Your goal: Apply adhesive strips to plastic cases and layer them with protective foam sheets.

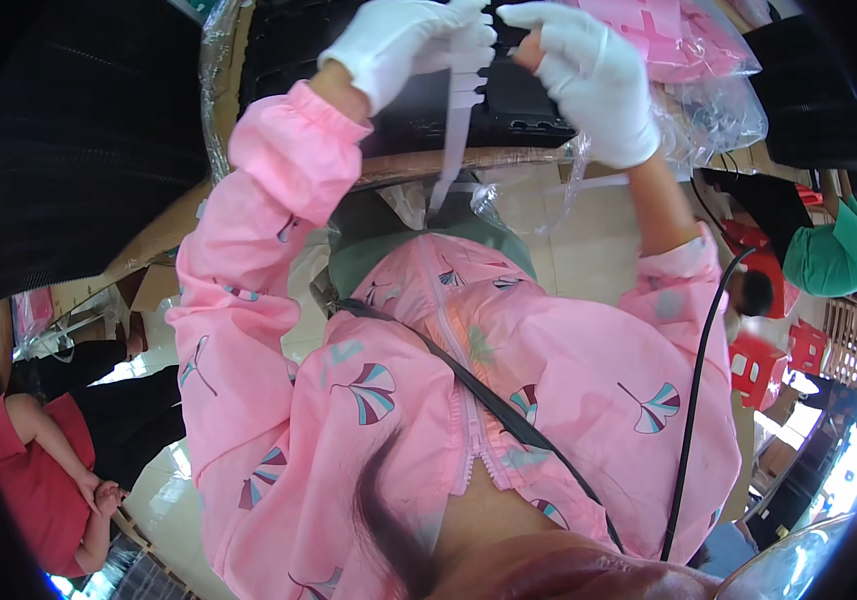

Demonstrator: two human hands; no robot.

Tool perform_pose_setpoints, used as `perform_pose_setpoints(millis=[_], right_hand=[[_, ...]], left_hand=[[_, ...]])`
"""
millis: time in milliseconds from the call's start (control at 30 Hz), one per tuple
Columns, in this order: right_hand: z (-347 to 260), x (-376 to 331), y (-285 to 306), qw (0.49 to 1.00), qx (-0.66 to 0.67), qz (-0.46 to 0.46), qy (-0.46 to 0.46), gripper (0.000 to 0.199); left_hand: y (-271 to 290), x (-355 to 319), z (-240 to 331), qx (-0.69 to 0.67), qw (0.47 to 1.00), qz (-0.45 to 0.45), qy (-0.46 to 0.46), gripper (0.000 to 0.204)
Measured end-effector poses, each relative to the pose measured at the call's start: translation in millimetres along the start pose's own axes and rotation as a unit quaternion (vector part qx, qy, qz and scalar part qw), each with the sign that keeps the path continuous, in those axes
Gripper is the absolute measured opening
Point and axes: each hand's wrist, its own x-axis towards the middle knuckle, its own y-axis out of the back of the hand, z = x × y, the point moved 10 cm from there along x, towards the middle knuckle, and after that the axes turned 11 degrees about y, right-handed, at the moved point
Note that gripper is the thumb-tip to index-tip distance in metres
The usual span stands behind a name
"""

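My left hand [398, 48], in a white glove, is raised at the top over a black moulded tray [533, 105]. Its fingers close on a translucent white strip [455, 135] with a row of small tabs along its upper part. The strip's lower end hangs past the tray's near edge. Just to the right is my right hand [598, 85], gloved too, with a bare thumb tip showing. Its fingers are curled toward the left hand; whatever they pinch, if anything, is too small to make out.
Pink packaging in clear plastic bags [693, 45] lies right of the tray. A black cable [693, 400] runs down my right side. Red stools [756, 370] and a person in green [833, 250] are at right. Another person in red [48, 470] is at lower left.
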Motion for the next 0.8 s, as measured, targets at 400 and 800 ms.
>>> perform_pose_setpoints(millis=[400,800], right_hand=[[111.2,-67.7,-91.3,0.870,0.059,-0.444,-0.208,0.010],[99.9,-60.3,-108.3,0.868,-0.018,-0.492,-0.070,0.004]], left_hand=[[3.4,-29.8,16.1,0.142,0.988,0.066,-0.015,0.027],[3.4,-25.7,14.9,0.131,0.990,0.058,-0.010,0.027]])
